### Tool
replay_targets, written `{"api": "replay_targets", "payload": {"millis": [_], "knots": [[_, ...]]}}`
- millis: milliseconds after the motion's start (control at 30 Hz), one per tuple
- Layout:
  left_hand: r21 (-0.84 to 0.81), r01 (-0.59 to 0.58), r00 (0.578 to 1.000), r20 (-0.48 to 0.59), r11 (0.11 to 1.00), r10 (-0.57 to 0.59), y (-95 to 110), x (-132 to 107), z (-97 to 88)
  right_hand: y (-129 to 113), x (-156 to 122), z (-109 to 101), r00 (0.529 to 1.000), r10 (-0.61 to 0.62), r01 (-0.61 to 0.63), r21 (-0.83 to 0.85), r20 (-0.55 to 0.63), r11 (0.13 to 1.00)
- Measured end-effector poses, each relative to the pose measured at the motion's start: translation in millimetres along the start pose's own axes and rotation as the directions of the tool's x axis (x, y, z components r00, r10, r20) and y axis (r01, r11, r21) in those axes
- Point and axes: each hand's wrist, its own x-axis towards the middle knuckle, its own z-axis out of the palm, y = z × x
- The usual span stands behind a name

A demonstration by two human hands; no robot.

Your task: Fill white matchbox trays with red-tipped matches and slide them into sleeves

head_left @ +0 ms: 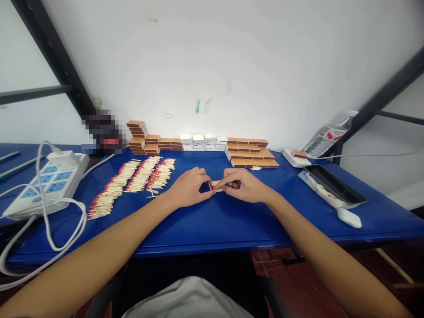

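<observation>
A small white matchbox tray (222, 189) with red-tipped matches (213, 186) in it lies between my hands over the blue table. My left hand (191, 187) grips the tray's left end between thumb and fingers. From the other side my right hand (243, 184) is closed at the tray, its index finger pressed down on the matches. Beyond the left hand lie long rows of loose matches (111, 190). At the wall stand white trays (198, 142) in stacks, with brown matchboxes (250, 154) piled to their right and more brown matchboxes (137, 141) to their left.
On the left sits a power strip (56, 181) with looping white cables. To the right are a dark open case (336, 183), a white earphone case (349, 217), a white adapter (296, 158) and a leaning plastic bottle (331, 134). The table's front edge (212, 248) runs before my lap.
</observation>
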Motion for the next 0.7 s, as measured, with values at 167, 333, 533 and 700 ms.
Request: {"api": "replay_targets", "payload": {"millis": [167, 333, 533, 700], "knots": [[0.008, 0.007, 1.0, 0.007, 1.0, -0.007, 0.6, -0.3, -0.3, 2.1, -0.7, 0.7, 1.0, 0.016, -0.017, -0.017, -0.02, 1.0], [-0.001, 0.01, 1.0, 0.003, 1.0, -0.01, 0.2, -0.6, 0.4, 2.5, -0.5, 1.4, 0.997, 0.026, -0.028, -0.034, -0.069, 0.999], [0.0, 0.013, 1.0, 0.003, 1.0, -0.013, -0.6, -0.4, 1.6, 4.1, -0.6, 1.9, 0.997, 0.036, -0.041, -0.067, -0.07, 0.997], [0.001, 0.008, 1.0, 0.001, 1.0, -0.008, -1.8, 0.1, 2.5, 3.3, -1.0, 1.3, 0.997, 0.041, -0.046, -0.072, -0.066, 0.996]]}}
